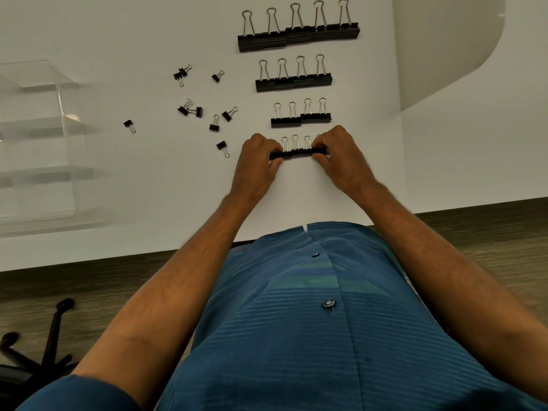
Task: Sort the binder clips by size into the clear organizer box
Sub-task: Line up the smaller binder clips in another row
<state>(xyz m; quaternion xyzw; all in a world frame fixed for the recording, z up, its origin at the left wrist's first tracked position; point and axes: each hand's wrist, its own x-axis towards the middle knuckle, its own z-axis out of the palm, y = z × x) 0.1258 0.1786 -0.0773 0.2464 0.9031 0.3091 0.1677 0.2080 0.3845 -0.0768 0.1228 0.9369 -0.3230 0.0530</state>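
Black binder clips lie on the white table (pixel 133 31) in rows by size. The largest row (pixel 298 35) is farthest, then a medium row (pixel 293 81), then a smaller row (pixel 301 118). The nearest row of small clips (pixel 298 152) is held at both ends: my left hand (pixel 258 161) pinches its left end and my right hand (pixel 341 155) pinches its right end. Several tiny clips (pixel 216 126) lie scattered to the left. The clear organizer box (pixel 35 137) stands at the far left, with nothing visible in its compartments.
The table's front edge runs just in front of my blue shirt. A curved white surface (pixel 444 54) borders the table on the right. A black chair base (pixel 44 345) stands on the wood floor at lower left.
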